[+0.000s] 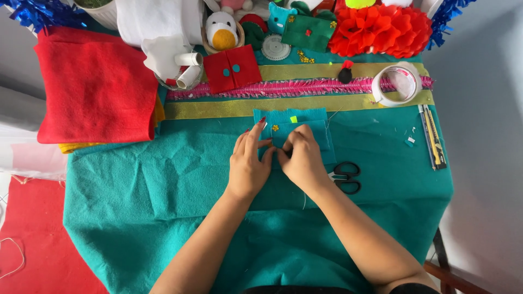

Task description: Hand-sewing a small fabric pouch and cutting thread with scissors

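— Left hand (248,163) lay flat, fingers pressed together, pinning the blue felt piece (294,130) to the teal cloth (163,201), below the gold bands.

— And my right hand (302,158)?

— Curled, pinching that piece's lower edge; scissors (346,177) lay just right of it. I judged it a fold-and-align step; next I'd have needed a steady hold.

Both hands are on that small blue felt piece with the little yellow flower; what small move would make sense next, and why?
Probably press the blue felt piece flat with the left hand while the right hand works at its lower edge. Both hands already rest on it, its layers look folded, and the scissors lie unused beside the right wrist.
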